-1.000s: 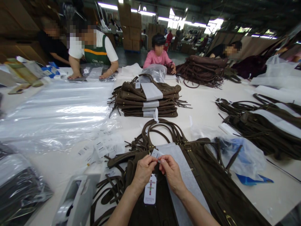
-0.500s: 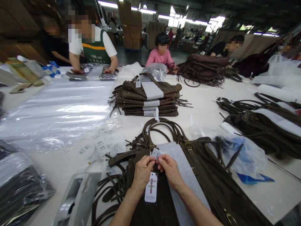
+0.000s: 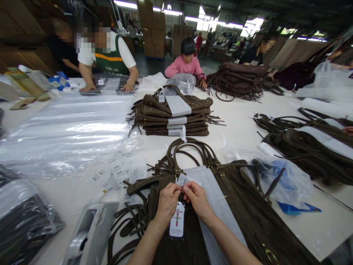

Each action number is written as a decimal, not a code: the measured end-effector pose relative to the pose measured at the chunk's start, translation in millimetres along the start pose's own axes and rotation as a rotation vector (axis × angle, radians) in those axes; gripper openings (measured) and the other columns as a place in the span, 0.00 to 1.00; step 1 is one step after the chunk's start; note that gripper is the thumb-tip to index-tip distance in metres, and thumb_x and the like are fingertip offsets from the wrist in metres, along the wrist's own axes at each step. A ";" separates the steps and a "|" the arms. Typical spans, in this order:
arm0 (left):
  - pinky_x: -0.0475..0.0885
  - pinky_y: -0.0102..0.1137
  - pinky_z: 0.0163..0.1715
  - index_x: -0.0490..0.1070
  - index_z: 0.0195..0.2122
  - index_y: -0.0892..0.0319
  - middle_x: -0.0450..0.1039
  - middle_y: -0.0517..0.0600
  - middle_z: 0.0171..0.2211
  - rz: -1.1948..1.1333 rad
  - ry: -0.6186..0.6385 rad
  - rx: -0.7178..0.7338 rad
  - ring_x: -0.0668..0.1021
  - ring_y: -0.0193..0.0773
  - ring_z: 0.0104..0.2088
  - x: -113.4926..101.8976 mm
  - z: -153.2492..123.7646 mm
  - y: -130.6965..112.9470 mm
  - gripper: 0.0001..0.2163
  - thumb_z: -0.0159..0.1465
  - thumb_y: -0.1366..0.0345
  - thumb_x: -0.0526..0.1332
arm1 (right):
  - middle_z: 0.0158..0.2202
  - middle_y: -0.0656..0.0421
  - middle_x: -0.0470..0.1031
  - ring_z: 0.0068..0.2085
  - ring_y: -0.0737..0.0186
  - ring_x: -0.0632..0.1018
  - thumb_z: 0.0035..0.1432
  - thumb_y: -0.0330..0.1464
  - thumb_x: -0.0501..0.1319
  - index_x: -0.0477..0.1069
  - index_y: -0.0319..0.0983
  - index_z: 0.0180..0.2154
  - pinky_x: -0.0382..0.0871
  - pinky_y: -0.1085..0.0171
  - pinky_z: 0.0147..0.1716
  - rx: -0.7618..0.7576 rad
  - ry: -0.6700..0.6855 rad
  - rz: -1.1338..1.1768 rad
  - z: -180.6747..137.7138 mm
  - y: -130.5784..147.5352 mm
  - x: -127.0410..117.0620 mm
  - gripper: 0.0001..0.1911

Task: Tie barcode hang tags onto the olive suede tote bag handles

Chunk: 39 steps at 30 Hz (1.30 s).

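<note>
A dark olive handbag (image 3: 248, 209) lies in front of me with its looped handles pointing away. Over its front, my left hand (image 3: 168, 201) and my right hand (image 3: 198, 200) meet fingertip to fingertip, both pinched closed on the thin string of a hang tag; a tiny reddish bit shows between the fingers. Just below them the white hang tag (image 3: 177, 222), printed TOTEM, rests on the bag. A white barcode tag (image 3: 182, 179) sits just beyond my fingertips. Grey-white tissue paper (image 3: 213, 200) runs down the bag, partly under my right forearm.
A tape dispenser (image 3: 89, 232) and loose barcode labels (image 3: 120, 171) are at left, near clear plastic sheets (image 3: 79, 125). Stacked olive bags (image 3: 176, 114) stand ahead; more bags (image 3: 317, 147) lie right, beside a plastic bag (image 3: 286, 184). Co-workers (image 3: 114, 60) work across the table.
My hands have barely shifted, their fingertips still together. Across the table, the co-worker in the green apron has spread both hands over a bagged item, and the pink-sleeved person has shifted slightly.
</note>
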<state>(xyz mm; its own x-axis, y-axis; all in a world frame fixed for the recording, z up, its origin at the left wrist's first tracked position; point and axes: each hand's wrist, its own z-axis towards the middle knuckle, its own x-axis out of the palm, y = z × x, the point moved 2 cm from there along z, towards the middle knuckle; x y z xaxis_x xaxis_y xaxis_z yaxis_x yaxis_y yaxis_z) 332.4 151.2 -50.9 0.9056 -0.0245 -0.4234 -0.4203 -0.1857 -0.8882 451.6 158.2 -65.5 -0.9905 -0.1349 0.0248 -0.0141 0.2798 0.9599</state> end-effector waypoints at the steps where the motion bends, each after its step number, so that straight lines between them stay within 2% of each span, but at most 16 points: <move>1: 0.63 0.27 0.27 0.68 0.22 0.60 0.65 0.46 0.23 0.011 -0.004 0.000 0.70 0.32 0.26 0.2 0.1 0.3 0.07 0.52 0.70 0.51 | 0.16 0.66 0.64 0.18 0.72 0.65 0.49 0.39 0.57 0.64 0.38 0.25 0.57 0.71 0.18 -0.004 -0.006 -0.007 0.0 -0.6 0.5 0.11; 7: 0.62 0.27 0.29 0.66 0.20 0.60 0.65 0.45 0.22 0.019 -0.001 -0.004 0.69 0.32 0.26 3.2 1.9 0.1 0.07 0.51 0.72 0.51 | 0.15 0.66 0.64 0.17 0.72 0.64 0.48 0.38 0.58 0.64 0.37 0.23 0.56 0.72 0.17 0.020 -0.025 0.039 1.3 -3.8 2.4 0.11; 11: 0.61 0.26 0.27 0.66 0.19 0.60 0.64 0.44 0.20 0.000 -0.005 -0.041 0.68 0.31 0.24 5.3 2.7 2.6 0.07 0.51 0.72 0.51 | 0.15 0.66 0.64 0.17 0.73 0.65 0.47 0.37 0.58 0.64 0.37 0.22 0.57 0.72 0.17 0.021 -0.043 0.032 1.8 -5.8 3.0 0.10; 20: 0.60 0.25 0.26 0.65 0.19 0.60 0.62 0.44 0.20 -0.027 0.000 -0.089 0.67 0.30 0.24 11.7 3.0 10.6 0.06 0.51 0.70 0.51 | 0.14 0.66 0.64 0.17 0.71 0.65 0.48 0.36 0.56 0.64 0.38 0.23 0.58 0.71 0.17 0.028 -0.078 -0.039 3.6 -13.3 6.0 0.09; 24: 0.60 0.26 0.27 0.65 0.20 0.60 0.62 0.44 0.21 -0.015 -0.020 -0.083 0.67 0.30 0.24 10.4 0.9 9.9 0.07 0.52 0.70 0.51 | 0.14 0.66 0.63 0.17 0.70 0.65 0.50 0.37 0.55 0.64 0.38 0.24 0.59 0.70 0.17 0.019 -0.067 -0.088 -2.9 -8.0 4.9 0.09; 26: 0.61 0.26 0.28 0.66 0.21 0.60 0.63 0.44 0.21 -0.015 -0.009 -0.057 0.68 0.31 0.25 8.3 -1.2 9.1 0.07 0.52 0.70 0.51 | 0.18 0.64 0.67 0.21 0.68 0.68 0.53 0.37 0.52 0.66 0.39 0.28 0.62 0.69 0.21 -0.066 -0.077 -0.238 -7.6 0.8 -1.8 0.10; 28: 0.62 0.26 0.28 0.68 0.24 0.60 0.64 0.44 0.22 -0.024 0.012 -0.022 0.69 0.31 0.26 5.8 -3.4 8.1 0.07 0.53 0.69 0.51 | 0.31 0.58 0.72 0.33 0.63 0.72 0.55 0.37 0.50 0.67 0.39 0.35 0.65 0.65 0.33 -0.244 -0.150 -0.494 -10.3 12.5 -12.4 0.11; 30: 0.62 0.26 0.29 0.69 0.25 0.59 0.65 0.44 0.23 -0.029 0.017 0.017 0.69 0.31 0.27 3.0 -5.2 6.7 0.07 0.53 0.69 0.51 | 0.44 0.54 0.68 0.45 0.57 0.67 0.54 0.36 0.51 0.65 0.40 0.43 0.59 0.59 0.44 -0.365 -0.254 -0.756 -9.1 21.2 -23.2 0.15; 32: 0.63 0.26 0.29 0.69 0.25 0.59 0.66 0.45 0.24 -0.021 0.013 0.054 0.70 0.32 0.27 0.2 -6.5 4.3 0.08 0.52 0.70 0.51 | 0.45 0.53 0.68 0.48 0.54 0.66 0.52 0.36 0.54 0.61 0.40 0.48 0.56 0.56 0.46 -0.299 -0.279 -0.933 -3.4 22.8 -30.8 0.20; 34: 0.63 0.27 0.30 0.70 0.25 0.60 0.67 0.46 0.25 -0.008 0.011 0.074 0.70 0.32 0.28 -2.8 -7.9 1.1 0.08 0.52 0.71 0.51 | 0.41 0.55 0.70 0.44 0.55 0.68 0.49 0.35 0.56 0.61 0.39 0.48 0.57 0.59 0.43 -0.138 -0.218 -1.001 2.8 19.6 -33.6 0.22; 36: 0.64 0.27 0.31 0.71 0.27 0.60 0.68 0.47 0.26 -0.003 0.025 0.085 0.71 0.33 0.29 -5.9 -10.3 -2.4 0.10 0.52 0.71 0.51 | 0.37 0.57 0.71 0.41 0.58 0.70 0.48 0.34 0.57 0.63 0.39 0.45 0.58 0.63 0.40 -0.022 -0.148 -1.001 5.7 16.5 -32.3 0.19; 39: 0.66 0.29 0.34 0.72 0.32 0.60 0.71 0.48 0.29 0.008 0.054 0.112 0.73 0.34 0.32 -10.2 -15.8 -5.5 0.12 0.52 0.72 0.51 | 0.37 0.57 0.70 0.41 0.59 0.70 0.47 0.34 0.58 0.66 0.40 0.37 0.57 0.64 0.37 0.022 -0.135 -1.009 4.8 16.9 -28.1 0.13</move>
<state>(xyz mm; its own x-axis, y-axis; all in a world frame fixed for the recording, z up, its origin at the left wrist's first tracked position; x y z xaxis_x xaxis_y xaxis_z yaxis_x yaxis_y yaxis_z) 326.3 136.9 -38.9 0.9029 -0.0785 -0.4227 -0.4281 -0.0744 -0.9007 478.5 171.2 -51.2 -0.5222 -0.2098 -0.8266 -0.8527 0.1127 0.5101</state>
